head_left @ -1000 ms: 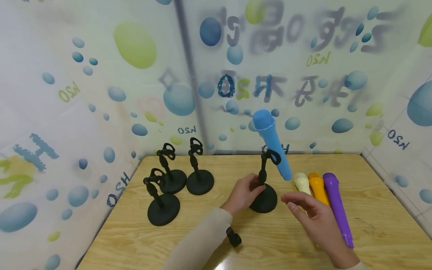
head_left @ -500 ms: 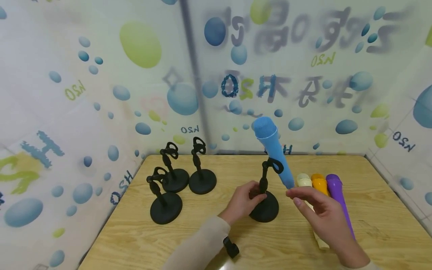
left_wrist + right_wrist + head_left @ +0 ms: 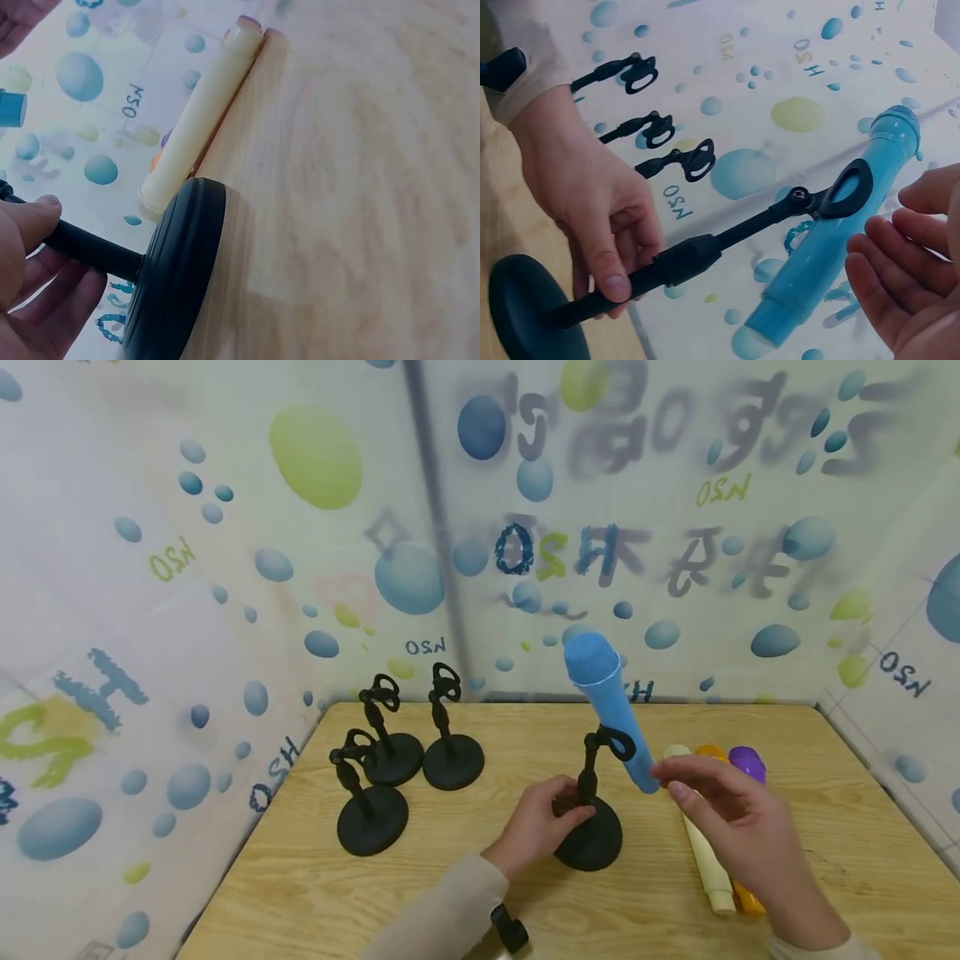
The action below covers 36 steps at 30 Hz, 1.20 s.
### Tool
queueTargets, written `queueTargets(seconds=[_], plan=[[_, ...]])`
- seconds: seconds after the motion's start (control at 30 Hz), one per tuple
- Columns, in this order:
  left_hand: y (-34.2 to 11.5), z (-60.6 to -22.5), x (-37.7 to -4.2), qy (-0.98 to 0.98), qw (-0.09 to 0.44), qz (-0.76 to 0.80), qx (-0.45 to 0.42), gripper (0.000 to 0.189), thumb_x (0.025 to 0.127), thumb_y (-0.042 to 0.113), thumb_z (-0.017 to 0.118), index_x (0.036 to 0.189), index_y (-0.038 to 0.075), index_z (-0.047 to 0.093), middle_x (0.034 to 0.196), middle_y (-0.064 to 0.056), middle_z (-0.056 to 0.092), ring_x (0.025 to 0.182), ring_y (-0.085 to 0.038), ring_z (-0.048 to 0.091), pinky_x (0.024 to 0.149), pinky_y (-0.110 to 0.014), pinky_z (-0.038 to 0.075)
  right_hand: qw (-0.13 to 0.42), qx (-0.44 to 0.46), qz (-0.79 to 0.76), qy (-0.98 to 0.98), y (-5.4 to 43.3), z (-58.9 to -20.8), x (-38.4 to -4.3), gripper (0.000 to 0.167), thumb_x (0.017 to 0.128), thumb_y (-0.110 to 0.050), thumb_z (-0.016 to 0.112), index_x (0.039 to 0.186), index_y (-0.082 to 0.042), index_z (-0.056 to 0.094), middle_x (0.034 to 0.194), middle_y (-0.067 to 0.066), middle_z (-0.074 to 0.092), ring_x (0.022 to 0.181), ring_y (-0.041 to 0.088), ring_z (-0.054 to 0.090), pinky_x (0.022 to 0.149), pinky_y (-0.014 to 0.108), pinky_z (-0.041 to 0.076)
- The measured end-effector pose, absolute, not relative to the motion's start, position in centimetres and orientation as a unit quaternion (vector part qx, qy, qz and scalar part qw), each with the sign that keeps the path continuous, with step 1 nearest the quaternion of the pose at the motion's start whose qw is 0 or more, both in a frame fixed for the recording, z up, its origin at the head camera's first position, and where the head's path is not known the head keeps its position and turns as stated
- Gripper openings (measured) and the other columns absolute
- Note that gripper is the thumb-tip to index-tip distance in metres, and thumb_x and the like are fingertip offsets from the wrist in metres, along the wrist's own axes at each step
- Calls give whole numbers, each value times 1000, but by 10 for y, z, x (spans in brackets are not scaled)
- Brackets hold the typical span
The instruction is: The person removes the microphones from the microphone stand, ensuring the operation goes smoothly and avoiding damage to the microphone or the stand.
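A blue toy microphone (image 3: 618, 710) sits tilted in the ring clip of a black desk stand (image 3: 592, 843), head up and tail end down to the right. My left hand (image 3: 536, 822) grips that stand's stem just above its round base, thumb and fingers wrapped round it in the left wrist view. Beside the microphone's tail end, my right hand (image 3: 750, 818) holds its fingers loosely bent with nothing in them. In the right wrist view a gap shows between the right fingers (image 3: 885, 255) and the blue microphone (image 3: 832, 240).
Three more black stands (image 3: 372, 821) with bare clips are grouped at the left. Cream (image 3: 705, 852), orange (image 3: 748, 900) and purple (image 3: 747, 762) microphones lie side by side at the right, partly behind my right hand. A bubble-printed curtain (image 3: 405, 493) hangs behind the wooden table (image 3: 285, 893).
The gripped stand and its blue microphone have come nearer to me with my left hand. My right hand has risen slightly and shifted right, alongside the microphone's tail end.
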<state>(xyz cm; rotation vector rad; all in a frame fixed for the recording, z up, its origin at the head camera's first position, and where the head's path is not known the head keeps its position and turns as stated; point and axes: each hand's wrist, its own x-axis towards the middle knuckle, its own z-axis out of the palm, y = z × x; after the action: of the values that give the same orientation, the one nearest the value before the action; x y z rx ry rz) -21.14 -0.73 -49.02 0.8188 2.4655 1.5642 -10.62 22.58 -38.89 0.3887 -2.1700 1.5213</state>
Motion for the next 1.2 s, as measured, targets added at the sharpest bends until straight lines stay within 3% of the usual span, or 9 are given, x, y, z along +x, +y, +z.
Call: queueTargets(seconds=[0.3, 0.53, 0.83, 1.2], plan=[[-10, -489, -201, 798, 65, 538, 263, 18, 101, 17, 78, 118, 11, 75, 114, -6, 80, 97, -7, 74, 87, -20, 60, 256, 132, 528, -799, 224, -369, -111, 33, 99, 14, 67, 129, 3, 72, 121, -11, 78, 111, 2, 72, 94, 11, 56], [-11, -491, -194, 790, 64, 550, 263, 19, 101, 17, 79, 119, 11, 76, 113, -8, 81, 98, -9, 75, 87, -21, 60, 242, 150, 530, -799, 223, -357, -115, 36, 99, 14, 68, 132, 1, 71, 124, -7, 79, 114, 4, 72, 98, 11, 54], [-11, -491, -188, 789, 72, 548, 269, 20, 102, 17, 78, 120, 11, 75, 116, -6, 80, 97, -2, 74, 87, -20, 60, 234, 169, 500, -817, 216, -342, -122, 40, 97, 8, 74, 134, -7, 72, 125, -9, 77, 114, 1, 71, 100, 9, 52], [-10, -492, -184, 781, 66, 556, 275, 19, 101, 15, 78, 119, 10, 75, 116, -7, 81, 100, -3, 75, 88, -20, 61, 237, 224, 494, -806, 211, -327, -133, 45, 91, 15, 76, 132, -4, 71, 122, -11, 75, 113, 1, 71, 97, 11, 55]])
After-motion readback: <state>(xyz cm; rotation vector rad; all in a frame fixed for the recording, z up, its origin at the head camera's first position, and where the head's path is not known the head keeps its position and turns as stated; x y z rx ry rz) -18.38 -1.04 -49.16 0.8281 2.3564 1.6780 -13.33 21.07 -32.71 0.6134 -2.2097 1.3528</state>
